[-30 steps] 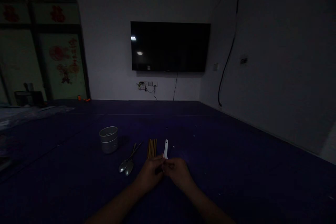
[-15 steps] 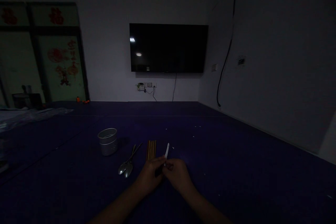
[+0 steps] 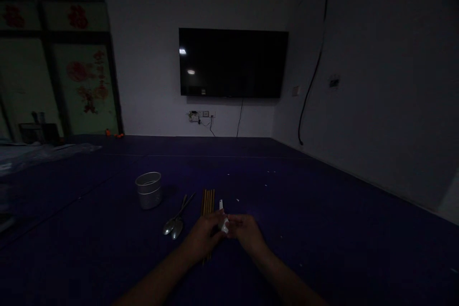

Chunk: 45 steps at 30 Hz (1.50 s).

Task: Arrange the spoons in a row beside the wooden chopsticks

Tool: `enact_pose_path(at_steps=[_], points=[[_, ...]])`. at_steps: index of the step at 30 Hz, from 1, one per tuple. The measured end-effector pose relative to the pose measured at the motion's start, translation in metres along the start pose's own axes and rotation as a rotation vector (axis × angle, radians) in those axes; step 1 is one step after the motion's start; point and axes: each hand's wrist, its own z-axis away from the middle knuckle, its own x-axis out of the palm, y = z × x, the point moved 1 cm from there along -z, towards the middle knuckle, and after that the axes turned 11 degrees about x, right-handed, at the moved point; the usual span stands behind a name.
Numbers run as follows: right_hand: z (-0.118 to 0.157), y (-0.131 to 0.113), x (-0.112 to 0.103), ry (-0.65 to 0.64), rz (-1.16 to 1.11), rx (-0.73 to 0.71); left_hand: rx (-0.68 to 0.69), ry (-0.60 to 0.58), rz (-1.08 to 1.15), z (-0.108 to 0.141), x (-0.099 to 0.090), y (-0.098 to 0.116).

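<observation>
In the dim head view, a small white spoon point(image 3: 224, 226) is between my two hands, its short handle pointing away from me and partly covered by fingers. My left hand point(image 3: 203, 236) is closed on it from the left. From the right, my right hand point(image 3: 248, 235) pinches at its bowl end, fingers closed. Under and beyond my left hand lies a row of several wooden chopsticks point(image 3: 208, 200). Two metal spoons point(image 3: 176, 227) lie crossed, left of the chopsticks.
A grey metal cup point(image 3: 149, 192) stands upright left of the spoons. Small white scraps point(image 3: 237, 200) dot the dark blue surface point(image 3: 322, 229). Clear plastic wrap point(image 3: 53, 157) lies at the far left. A television point(image 3: 233, 63) hangs on the back wall.
The white spoon has turned between my hands: its handle now leans left and its wider end shows. My left hand has shifted slightly, uncovering the lower ends of the chopsticks.
</observation>
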Motion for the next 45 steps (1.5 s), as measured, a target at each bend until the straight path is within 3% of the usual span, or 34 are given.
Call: enact_pose_path(at_steps=[6, 11, 16, 24, 34, 36, 39, 42, 45], points=[[0.005, -0.004, -0.001, 0.001, 0.063, -0.06, 0.0, -0.039, -0.08, 0.0, 0.0, -0.003], [0.011, -0.013, -0.003, 0.06, 0.314, -0.174, 0.006, -0.069, -0.118, -0.001, -0.003, 0.0], [0.012, -0.015, -0.004, 0.12, 0.499, -0.184, 0.002, -0.107, -0.123, -0.001, -0.007, 0.005], [0.014, -0.017, -0.002, 0.122, 0.589, -0.202, 0.023, -0.125, -0.184, 0.001, -0.01, 0.006], [0.017, -0.022, 0.001, 0.113, 0.596, -0.226, 0.061, 0.003, -0.324, 0.0, -0.014, 0.002], [0.019, -0.024, 0.001, 0.133, 0.568, -0.239, 0.013, 0.064, -0.399, -0.003, -0.023, 0.004], [0.022, -0.026, 0.001, 0.183, 0.543, -0.251, -0.195, 0.077, -0.635, -0.006, -0.039, 0.006], [0.024, -0.028, 0.0, 0.232, 0.537, -0.247, -0.403, 0.018, -0.868, -0.004, -0.053, 0.005], [0.025, -0.029, -0.001, 0.247, 0.538, -0.238, -0.553, -0.046, -0.965, 0.0, -0.06, 0.001]])
